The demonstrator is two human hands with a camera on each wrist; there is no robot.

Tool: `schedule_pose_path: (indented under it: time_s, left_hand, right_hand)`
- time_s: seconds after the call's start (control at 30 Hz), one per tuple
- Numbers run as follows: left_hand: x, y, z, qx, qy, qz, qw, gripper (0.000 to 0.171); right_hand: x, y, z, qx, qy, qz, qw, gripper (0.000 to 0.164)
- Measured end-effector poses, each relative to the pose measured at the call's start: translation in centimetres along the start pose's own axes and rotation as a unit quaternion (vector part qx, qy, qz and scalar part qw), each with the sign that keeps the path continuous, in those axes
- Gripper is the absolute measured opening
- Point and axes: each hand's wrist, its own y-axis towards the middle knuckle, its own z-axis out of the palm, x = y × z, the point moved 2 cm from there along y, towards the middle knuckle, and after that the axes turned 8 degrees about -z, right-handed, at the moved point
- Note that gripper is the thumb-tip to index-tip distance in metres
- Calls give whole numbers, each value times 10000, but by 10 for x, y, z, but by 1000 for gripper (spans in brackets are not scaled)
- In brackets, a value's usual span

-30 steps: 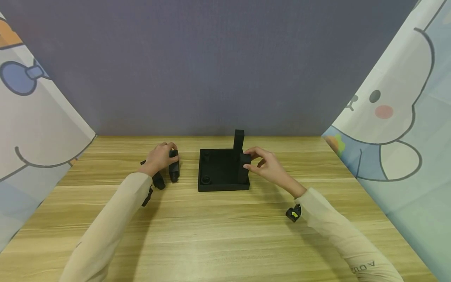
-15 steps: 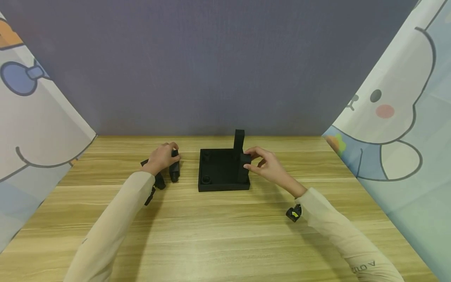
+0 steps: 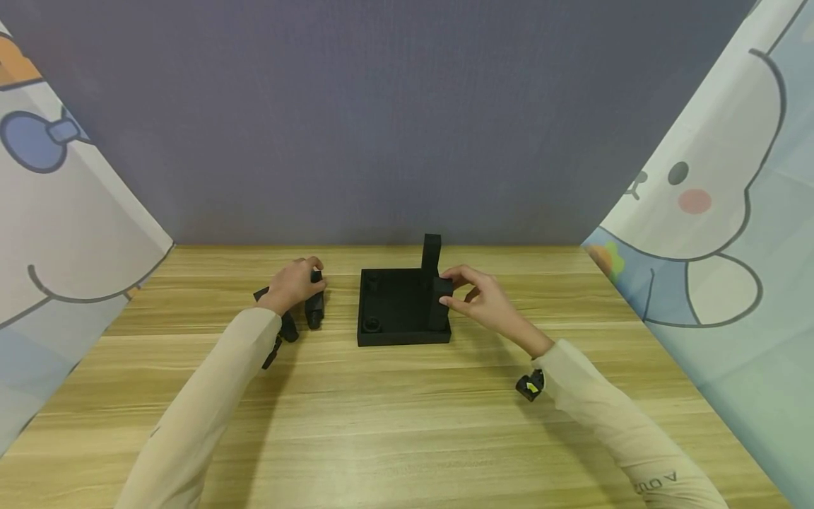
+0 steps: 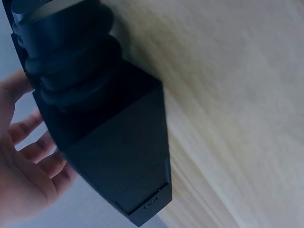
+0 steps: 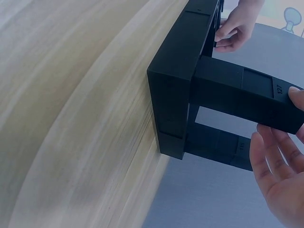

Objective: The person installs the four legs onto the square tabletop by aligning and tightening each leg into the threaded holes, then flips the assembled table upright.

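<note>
A black square tray-like base (image 3: 400, 342) lies on the table, with two upright black posts at its right corners. My right hand (image 3: 486, 300) pinches the near post (image 3: 439, 305) by its top between thumb and fingers. The far post (image 3: 431, 251) stands untouched; both also show in the right wrist view. Round threaded sockets (image 3: 372, 324) sit at the two left corners. Left of the base, my left hand (image 3: 292, 284) grips the upper end of a loose black post (image 3: 314, 309). Another loose post (image 3: 288, 328) lies partly under that hand; a threaded end fills the left wrist view.
The wood-grain table (image 3: 407, 424) runs back to a grey panel (image 3: 381, 127). Cartoon-printed sheets (image 3: 712, 233) flank both sides. A small black wrist camera (image 3: 530, 386) hangs beneath the right sleeve.
My left hand and forearm have shifted very slightly to the right, the hand staying at the loose post. My right hand keeps its hold on the near post without visible movement.
</note>
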Motion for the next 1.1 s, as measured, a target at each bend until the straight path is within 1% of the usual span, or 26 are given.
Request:
schedule_pose_path:
  time_s: [0.23,0.5,0.77,1.1]
  left_hand:
    - [-3,-1,-2,131,157,-189,9996,44]
    - [-4,-1,0,86,177,-301,9994,42]
    - [-4,-2,2,-126,-54,-218,9997,39]
    - [-1,-4,-2,-479,-439,52,9979,40]
  right_hand:
    - [1,0,1,-30,-10,-44,10000,35]
    - [2,1,1,-50,-55,-85,9999,34]
    - [1,1,1,-42,-50,-63,10000,34]
    - [1,1,1,-63,-52,-46,10000,35]
